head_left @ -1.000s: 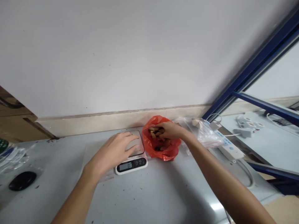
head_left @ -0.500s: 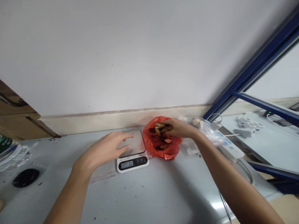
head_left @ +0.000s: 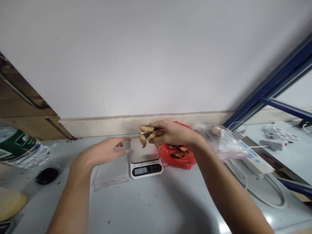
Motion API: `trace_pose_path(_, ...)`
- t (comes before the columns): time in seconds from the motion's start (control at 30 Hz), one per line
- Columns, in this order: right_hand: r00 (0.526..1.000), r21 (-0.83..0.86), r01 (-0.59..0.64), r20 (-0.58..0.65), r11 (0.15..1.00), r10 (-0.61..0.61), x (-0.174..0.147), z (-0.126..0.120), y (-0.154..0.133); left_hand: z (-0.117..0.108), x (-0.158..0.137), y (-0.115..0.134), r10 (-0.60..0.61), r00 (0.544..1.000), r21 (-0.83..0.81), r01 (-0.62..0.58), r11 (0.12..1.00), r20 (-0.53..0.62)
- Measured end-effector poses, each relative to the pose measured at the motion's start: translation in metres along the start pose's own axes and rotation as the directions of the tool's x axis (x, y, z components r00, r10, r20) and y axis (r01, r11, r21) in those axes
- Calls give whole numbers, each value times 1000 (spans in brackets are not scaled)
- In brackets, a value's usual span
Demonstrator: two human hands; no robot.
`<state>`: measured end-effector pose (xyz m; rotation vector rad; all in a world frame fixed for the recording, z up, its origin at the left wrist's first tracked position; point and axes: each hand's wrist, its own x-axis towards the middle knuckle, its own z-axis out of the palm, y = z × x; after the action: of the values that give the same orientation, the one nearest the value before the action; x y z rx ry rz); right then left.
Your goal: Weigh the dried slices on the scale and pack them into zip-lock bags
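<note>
My right hand (head_left: 172, 132) grips a small bunch of tan, lumpy dried pods (head_left: 147, 132) over the right part of a white digital kitchen scale (head_left: 146, 169). The exact kind of pod is unclear. The scale's metal plate (head_left: 143, 154) bears nothing, and its display shows zero. At the plate's left edge is my left hand (head_left: 104, 152), holding nothing, thumb and fingers apart. A red plastic bag (head_left: 186, 164) sits open just right of the scale, partly hidden by my right arm, with dark and reddish dried pieces (head_left: 179, 152) inside.
Clear zip bags (head_left: 110, 178) lie left of the scale, with a black oval object (head_left: 46, 176) and a large green-labelled bottle (head_left: 19, 144) farther left. More clear bags (head_left: 225, 143) and a white power strip (head_left: 259, 164) with cables are at right. A wall (head_left: 146, 65) stands behind.
My right hand has come up out of the red bag and moved left over the scale with the tan pods. My left hand has drawn back slightly to the plate's left edge.
</note>
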<state>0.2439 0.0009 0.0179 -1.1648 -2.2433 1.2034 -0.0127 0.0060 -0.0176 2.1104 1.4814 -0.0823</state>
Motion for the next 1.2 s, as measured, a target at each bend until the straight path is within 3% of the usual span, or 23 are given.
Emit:
trace_pose_path(0.07, 999, -56, -18, 34, 998, 20, 19, 11, 0, 0, 1, -9, -41, 999, -1, 41, 999, 14)
trace_pose_path(0.13, 996, -222, -57, 60, 973, 72, 33, 21, 0, 2, 3, -15, -67, 997, 4, 67, 998, 27)
trace_pose_path(0.23, 981, -491, -123, 70, 863, 180, 45, 31, 4, 5, 5, -18, -108, 992, 19, 107, 994, 73)
trace_pose_path(0.33, 959, -592, -196, 48, 782, 278, 47, 39, 9, 8, 7, -13, -131, 982, 35, 128, 991, 132)
trace_pose_path(0.5, 945, -620, -263, -11, 740, 327, 44, 51, 18, 11, 13, -1, -81, 977, 18, 79, 997, 197)
trace_pose_path(0.77, 937, -574, -316, -60, 756, 345, 36, 44, 25, 12, 15, -1, -39, 987, 29, 35, 999, 157)
trace_pose_path(1.0, 945, -520, -306, -66, 798, 320, 28, 33, 26, 11, 25, -23, -59, 995, 40, 62, 997, -74)
trace_pose_path(1.2, 945, -438, -326, -125, 838, 302, 23, 27, 30, 27, 43, -30, -25, 991, 62, 34, 997, -131)
